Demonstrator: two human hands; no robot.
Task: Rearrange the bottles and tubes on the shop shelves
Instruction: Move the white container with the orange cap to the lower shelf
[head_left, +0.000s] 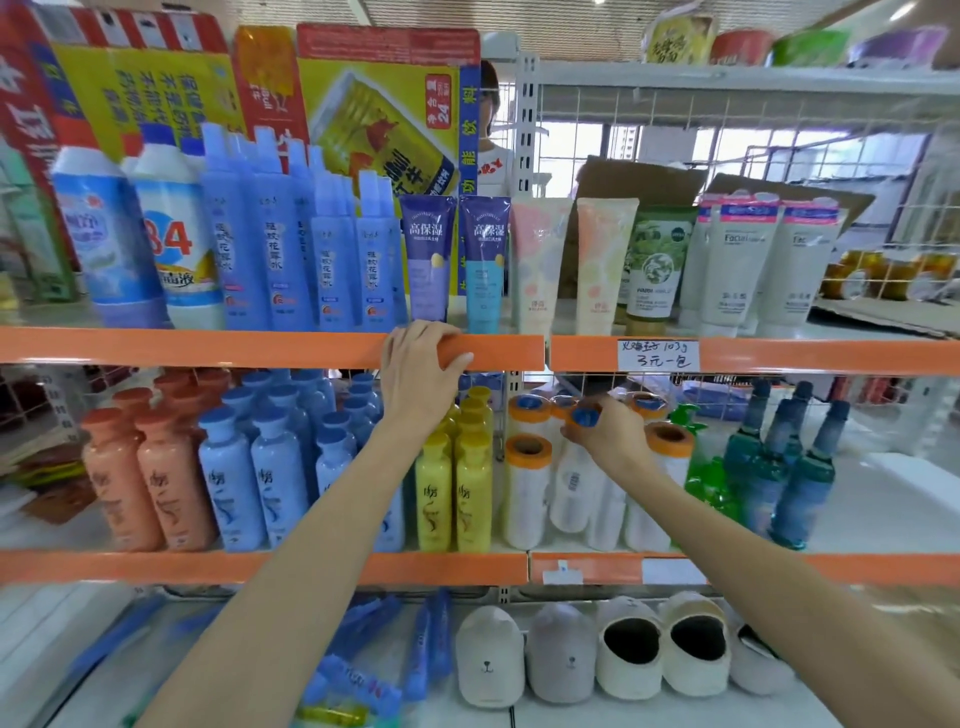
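So the left hand (421, 364) is hooked over the orange edge of the upper shelf (260, 349), fingers curled on top, thumb along the front. The right hand (605, 434) reaches into the middle shelf (260, 566), pinching the top of a white roll (574, 483) with an orange rim and blue core, standing among matching rolls between the yellow bottles (454, 493) and green bottles (701, 478).

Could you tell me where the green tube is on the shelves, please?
The green tube stands on the upper shelf, right of centre, between a peach tube and the white tubes.
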